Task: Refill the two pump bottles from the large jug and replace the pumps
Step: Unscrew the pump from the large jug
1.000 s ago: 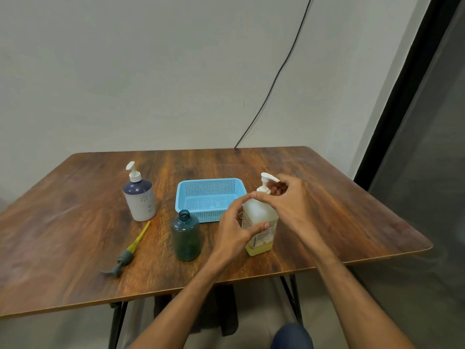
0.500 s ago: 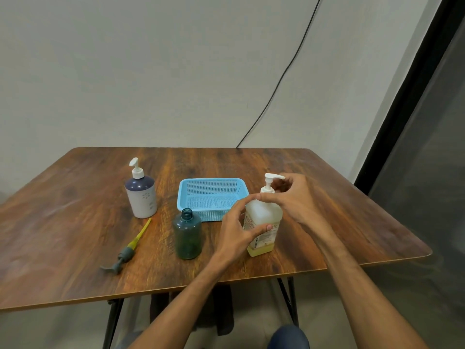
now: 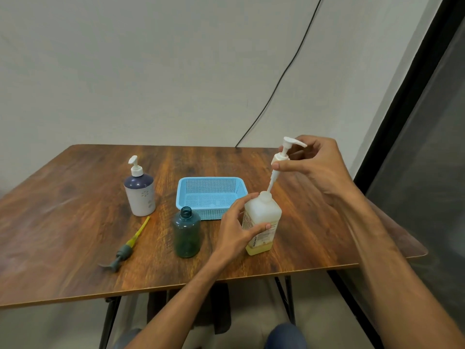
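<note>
R hand (image 3: 318, 162) pinches white pump (image 3: 283, 157) at collar; light, prob. drippy. L hand (image 3: 239, 229) below wraps near-empty jug (image 3: 261, 222), tippy.

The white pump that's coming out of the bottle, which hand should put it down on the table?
Probably the right hand: it already grips the white pump. The left hand is busy steadying the bottle.

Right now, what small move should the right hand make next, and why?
Probably keep lifting the white pump straight up: its tube still reaches into the neck of the translucent bottle, which the left hand steadies, so the right hand must clear it first.
</note>
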